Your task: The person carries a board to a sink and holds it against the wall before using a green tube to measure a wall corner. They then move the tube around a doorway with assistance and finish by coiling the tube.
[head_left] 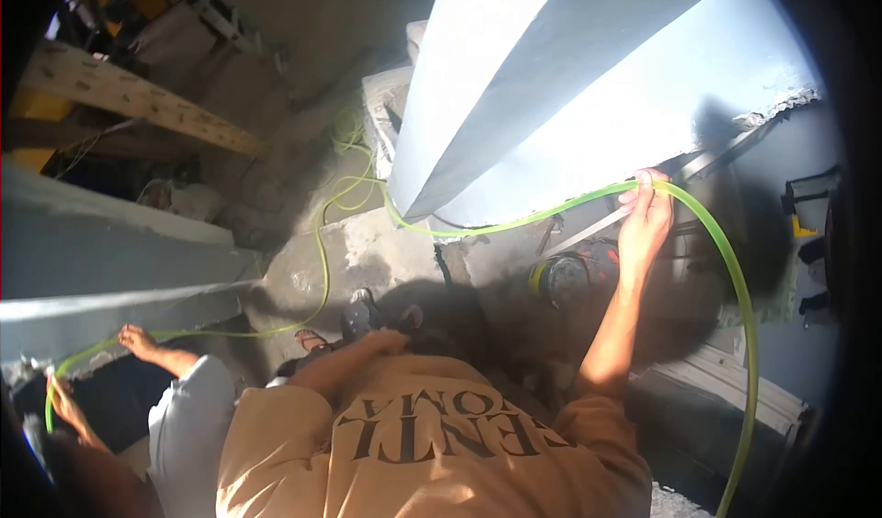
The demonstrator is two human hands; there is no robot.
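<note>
My right hand (648, 201) is raised at the right, its fingers closed round a translucent green hose (742, 288). From this grip the hose arcs down past the lower right edge. The other way, it runs left along the bottom edge of a pale wall (588, 123), then loops on the floor. My left hand (390, 341) is bent in close to the front of my brown shirt (432, 435); its fingers are too unclear to make out. At the lower left, a co-worker's two hands hold another stretch of the hose against a ledge.
The co-worker's pale sleeve (188, 426) is close on my left. A wooden plank (138, 100) slants across the upper left. On the floor stands a dark round object (568, 279) with a yellow rim. Rough concrete (377, 247) lies ahead, with a yellow-and-black tool (802, 228) far right.
</note>
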